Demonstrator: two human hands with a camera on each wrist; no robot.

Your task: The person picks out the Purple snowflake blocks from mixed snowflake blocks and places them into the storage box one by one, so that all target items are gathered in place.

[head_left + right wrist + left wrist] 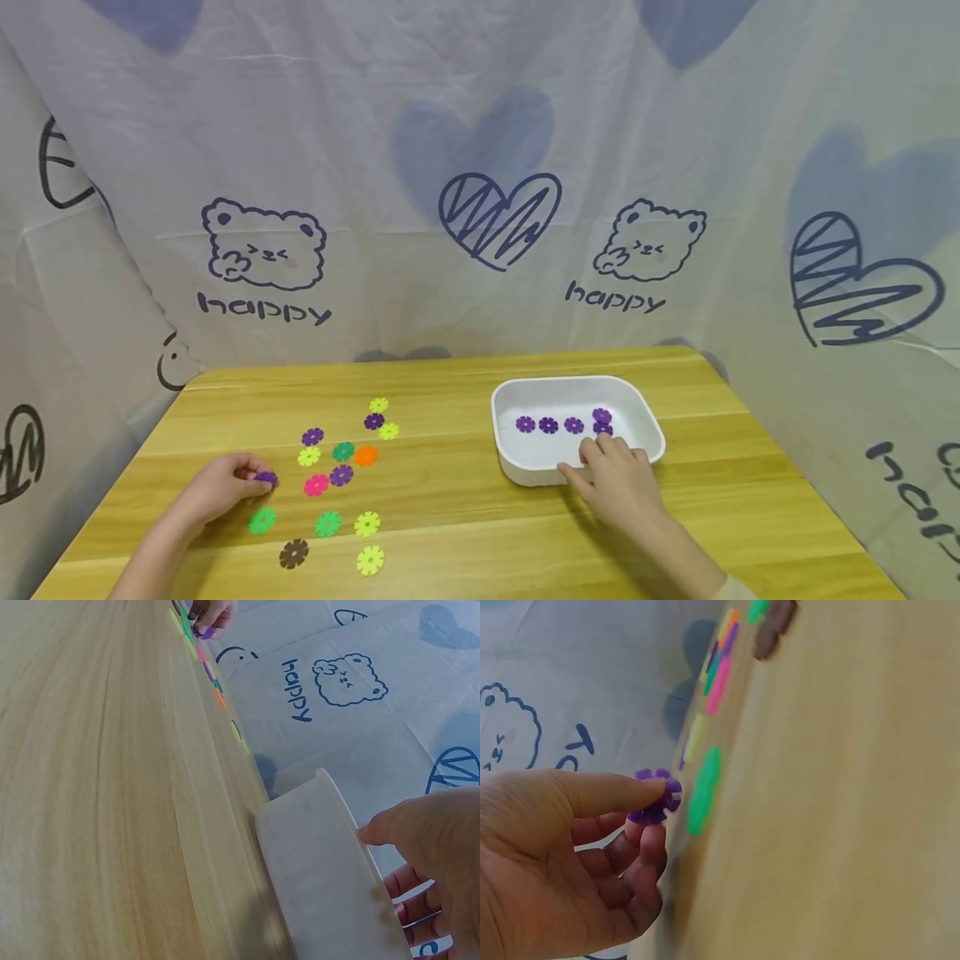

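Observation:
My left hand (228, 490) pinches a purple notched plastic disc (660, 796) between thumb and fingers, above the left side of the table. To its right lie several loose flower-shaped discs, among them a green disc (262, 521), a pink disc (317, 485), an orange disc (366, 456) and a brown disc (294, 553). My right hand (622, 483) reaches over the front rim of a white plastic box (311, 855). Its thumb touches the rim while the loosely bent fingers are inside; their tips are partly hidden. Several purple discs (549, 426) lie in the box, two overlapping near those fingers.
The wooden table (457, 533) carries the box at right and the scattered discs at left. Behind it hangs a pale printed cloth (382, 250) with hearts and bears, which also covers both sides.

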